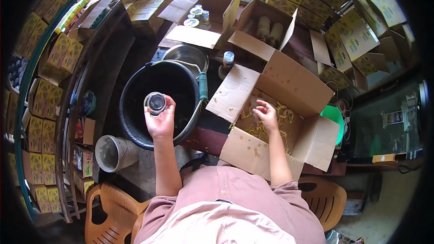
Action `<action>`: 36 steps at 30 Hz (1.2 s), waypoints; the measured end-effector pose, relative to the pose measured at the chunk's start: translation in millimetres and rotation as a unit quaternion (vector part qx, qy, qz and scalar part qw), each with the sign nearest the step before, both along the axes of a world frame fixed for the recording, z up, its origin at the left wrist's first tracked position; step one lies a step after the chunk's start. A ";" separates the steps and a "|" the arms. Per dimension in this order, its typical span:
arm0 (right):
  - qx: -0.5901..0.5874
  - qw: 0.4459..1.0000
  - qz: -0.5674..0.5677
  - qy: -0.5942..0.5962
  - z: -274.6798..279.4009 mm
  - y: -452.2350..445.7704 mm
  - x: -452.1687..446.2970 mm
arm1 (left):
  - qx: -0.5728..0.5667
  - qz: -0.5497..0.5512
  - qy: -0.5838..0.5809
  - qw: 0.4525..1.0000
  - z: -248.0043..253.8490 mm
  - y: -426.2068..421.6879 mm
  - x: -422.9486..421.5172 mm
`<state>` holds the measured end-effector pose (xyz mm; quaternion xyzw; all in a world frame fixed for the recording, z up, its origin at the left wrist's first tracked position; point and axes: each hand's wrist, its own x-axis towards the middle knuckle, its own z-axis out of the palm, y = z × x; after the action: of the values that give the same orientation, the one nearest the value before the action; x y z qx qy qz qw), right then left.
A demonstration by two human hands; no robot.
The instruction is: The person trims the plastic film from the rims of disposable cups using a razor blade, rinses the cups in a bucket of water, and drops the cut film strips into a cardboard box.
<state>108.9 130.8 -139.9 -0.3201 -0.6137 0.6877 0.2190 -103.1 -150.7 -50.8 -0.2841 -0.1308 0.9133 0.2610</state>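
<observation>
My left hand is closed around a small round glass jar, its dark round end facing up towards me. It is above a large black bucket with a green grip on its wire handle. My right hand is over an open cardboard box; its fingers are loosely curled and apart. A pale, translucent patch shows beside those fingertips; whether they touch it I cannot tell. Inside the box lie many thin yellow strips. Dark spots mark the box flaps.
Behind the bucket stand a metal pot and another jar. One open carton holds lidded tubs; another has stacked cylindrical things. A grey bucket is at left, a green basin at right. Yellow cartons fill the shelves.
</observation>
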 end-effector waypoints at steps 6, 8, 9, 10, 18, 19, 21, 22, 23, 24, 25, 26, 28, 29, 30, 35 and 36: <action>-0.105 0.993 -0.036 0.030 1.2 -7.5 -12.7 | -0.029 0.001 0.010 1.000 3.8 4.8 3.0; -0.087 0.995 -0.040 0.018 0.9 -8.1 -10.3 | -0.024 0.003 0.028 0.999 7.1 7.0 4.5; -0.079 0.996 -0.040 0.013 0.6 -8.6 -9.8 | -0.016 0.005 0.046 0.999 15.0 9.6 8.0; -0.079 0.996 -0.046 0.014 0.6 -8.3 -9.1 | -0.008 0.009 0.063 0.998 19.3 9.8 9.5; -0.097 0.988 -0.110 0.054 9.6 -6.2 13.2 | 0.043 0.050 -0.021 0.998 11.7 -3.5 -7.0; -0.101 0.986 -0.117 0.055 12.5 -6.7 14.7 | 0.026 0.039 -0.010 0.999 7.1 -4.7 -8.9; -0.102 0.986 -0.118 0.056 19.7 -8.3 19.4 | -0.034 0.000 0.107 0.994 9.2 -4.5 -10.3; -0.100 0.986 -0.119 0.057 24.5 -7.1 22.4 | -0.076 -0.082 0.160 0.981 14.6 -8.7 -12.3; -0.098 0.986 -0.120 0.060 28.6 -6.3 25.8 | -0.118 -0.162 0.214 0.956 22.0 -13.8 -14.3; -0.097 0.986 -0.122 0.063 32.2 -6.6 29.8 | -0.213 -0.219 0.269 0.914 43.3 -12.0 -9.5; -0.096 0.985 -0.125 0.068 35.2 -7.4 32.8 | -0.301 -0.298 0.306 0.853 52.2 -17.2 -16.0; -0.095 0.985 -0.128 0.069 38.4 -8.6 35.3 | -0.384 -0.357 0.377 0.764 60.3 -22.5 -24.6; -0.088 0.986 -0.128 0.068 41.3 -11.0 40.1 | -0.544 -0.451 0.515 0.485 80.4 -25.6 -44.6; -0.085 0.986 -0.128 0.067 42.5 -12.8 42.2 | -0.631 -0.399 0.624 0.231 77.4 -27.5 -63.0; -0.084 0.986 -0.128 0.060 44.4 -15.2 43.6 | -0.664 -0.353 0.649 0.116 89.8 -18.0 -68.6; -0.083 0.983 -0.146 0.069 41.9 -22.6 53.8 | -0.700 -0.193 0.662 -0.185 146.1 76.5 -62.7; -0.079 0.983 -0.150 0.072 45.1 -24.8 56.0 | -0.683 -0.193 0.676 -0.197 141.2 99.8 -66.4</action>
<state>164.9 106.0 -94.8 -0.3746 -0.4847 0.7149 0.3372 -169.5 -50.9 90.4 -0.4703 -0.8808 -0.0509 -0.0196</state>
